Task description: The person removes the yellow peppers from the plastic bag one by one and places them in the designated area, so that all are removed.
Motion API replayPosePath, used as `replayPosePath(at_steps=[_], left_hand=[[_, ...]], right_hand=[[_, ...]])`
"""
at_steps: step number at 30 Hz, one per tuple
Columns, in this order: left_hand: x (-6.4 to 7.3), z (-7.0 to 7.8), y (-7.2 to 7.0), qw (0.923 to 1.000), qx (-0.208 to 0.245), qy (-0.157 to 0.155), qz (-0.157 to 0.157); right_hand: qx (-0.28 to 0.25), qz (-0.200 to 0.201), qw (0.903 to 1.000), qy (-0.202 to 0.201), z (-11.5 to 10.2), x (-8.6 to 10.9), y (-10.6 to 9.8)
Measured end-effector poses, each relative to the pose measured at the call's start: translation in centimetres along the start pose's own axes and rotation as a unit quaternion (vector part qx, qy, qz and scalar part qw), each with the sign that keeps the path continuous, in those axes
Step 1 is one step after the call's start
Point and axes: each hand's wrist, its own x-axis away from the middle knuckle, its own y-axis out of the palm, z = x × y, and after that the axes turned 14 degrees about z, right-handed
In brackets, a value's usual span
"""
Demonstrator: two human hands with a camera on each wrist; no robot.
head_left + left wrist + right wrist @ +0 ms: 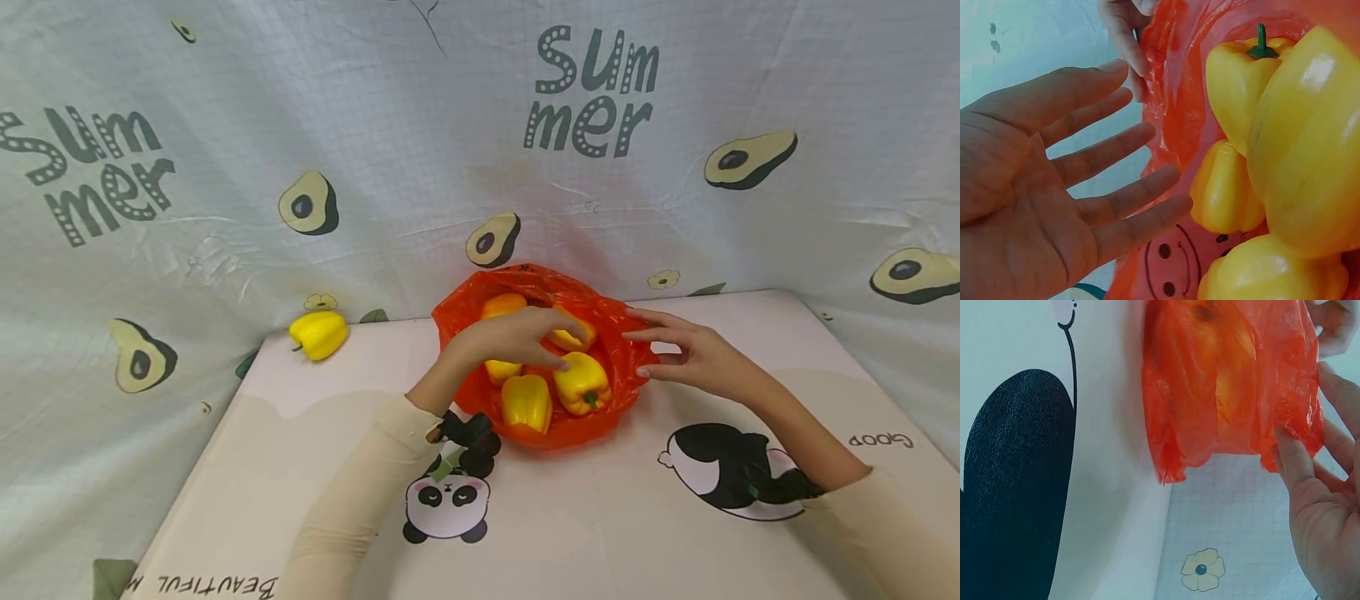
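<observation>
A red plastic bag [585,429] stands with its mouth wide on the table, holding several yellow bell peppers [527,403]. Over the bag's mouth is my left hand [517,335], its fingers spread and nothing in them. In the left wrist view the palm [1029,206] faces the camera, beside the bell peppers [1300,144]. My right hand [693,358] is at the bag's right side, with fairly straight fingertips touching the plastic. The right wrist view shows the thumb [1297,459] against the bag [1197,406]. A single yellow bell pepper [319,335] lies outside, at the table's back left corner.
The table [600,517] has a pale cover printed with pandas and lettering. Behind it hangs a white sheet [420,142] with avocado and "summer" prints, close to the back of the bag.
</observation>
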Motion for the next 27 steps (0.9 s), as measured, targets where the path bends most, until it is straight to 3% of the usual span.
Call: replayPosePath(at_steps=[12, 18, 21, 27], left_hand=[[-2.6, -1.4, 1.1, 0.9980, 0.027, -0.053, -0.022], [-3.7, -1.6, 1.7, 0.9969, 0.036, -0.059, -0.038], [-4.1, -1.6, 1.9, 0.9963, 0.038, -0.059, -0.049], [-4.6, -1.8, 2.4, 0.9922, 0.052, -0.091, -0.068]], right_hand=[[-0.007, 0.004, 1.0000, -0.002, -0.1, 0.3, 0.1], [-0.002, 0.005, 1.0000, -0.001, 0.0, 0.5, 0.1], [0.002, 0.005, 1.0000, 0.004, 0.1, 0.5, 0.1], [0.004, 0.008, 1.0000, -0.002, 0.2, 0.7, 0.2]])
